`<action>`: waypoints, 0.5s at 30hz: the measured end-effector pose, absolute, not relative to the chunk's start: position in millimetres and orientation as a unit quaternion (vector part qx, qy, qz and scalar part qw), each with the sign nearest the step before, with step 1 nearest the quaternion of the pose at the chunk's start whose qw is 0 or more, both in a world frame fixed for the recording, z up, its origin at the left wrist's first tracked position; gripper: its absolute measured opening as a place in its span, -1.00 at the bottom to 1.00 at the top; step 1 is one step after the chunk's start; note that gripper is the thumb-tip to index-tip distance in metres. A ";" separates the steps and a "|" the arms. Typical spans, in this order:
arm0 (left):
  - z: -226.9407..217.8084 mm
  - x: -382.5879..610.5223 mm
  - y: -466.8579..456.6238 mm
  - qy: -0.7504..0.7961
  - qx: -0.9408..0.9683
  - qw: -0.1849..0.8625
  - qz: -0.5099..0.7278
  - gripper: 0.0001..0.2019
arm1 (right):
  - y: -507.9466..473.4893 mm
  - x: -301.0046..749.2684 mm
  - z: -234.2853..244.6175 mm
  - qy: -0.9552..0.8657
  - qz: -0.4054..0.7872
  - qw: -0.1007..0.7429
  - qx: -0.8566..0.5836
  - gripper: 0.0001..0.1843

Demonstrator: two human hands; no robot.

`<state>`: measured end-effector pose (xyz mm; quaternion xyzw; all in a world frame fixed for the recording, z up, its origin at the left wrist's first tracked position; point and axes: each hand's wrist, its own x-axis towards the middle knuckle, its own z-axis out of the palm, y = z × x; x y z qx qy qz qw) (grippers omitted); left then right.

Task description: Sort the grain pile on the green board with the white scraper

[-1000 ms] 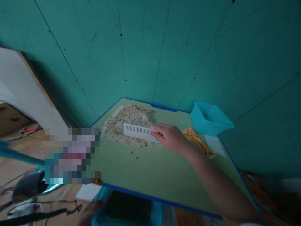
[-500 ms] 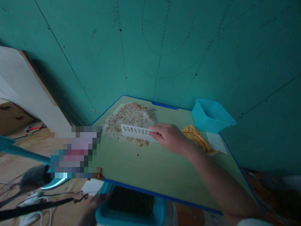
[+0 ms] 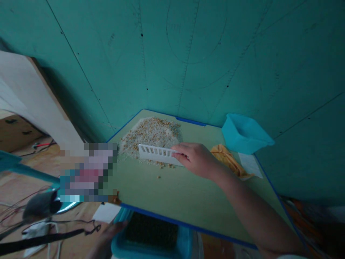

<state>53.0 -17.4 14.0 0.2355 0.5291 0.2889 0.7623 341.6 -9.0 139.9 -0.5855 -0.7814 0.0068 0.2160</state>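
Note:
My right hand (image 3: 195, 160) is closed round the right end of a white slotted plastic plate (image 3: 156, 154), held on edge over the table. Behind the plate lies a spread pile of white grains mixed with yellowish beans (image 3: 153, 133). A few loose beans (image 3: 161, 165) lie on its near side. Low at the left, my left hand (image 3: 114, 230) is dim and blurred at the left rim of a blue tub (image 3: 185, 241). Dark material (image 3: 151, 228) fills part of that tub, below the table's front edge. How the left fingers are set cannot be made out.
The pale green table (image 3: 178, 194) has blue edging and meets a green wall (image 3: 205, 61). At its right stand a turquoise bin (image 3: 242, 135), a crumpled orange cloth (image 3: 229, 160) and a white sheet (image 3: 250, 164). Cables (image 3: 67, 233) and a white board (image 3: 40, 93) are at left.
The view has shifted slightly, moving the scene a little to the right. My right hand and the plate sit slightly lower and nearer the pile's front edge.

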 end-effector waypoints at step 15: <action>9.7 53.1 -15.6 0.512 0.243 0.778 0.272 -0.75 | -10.8 339.4 139.3 -0.797 0.043 0.219 -0.561 -0.78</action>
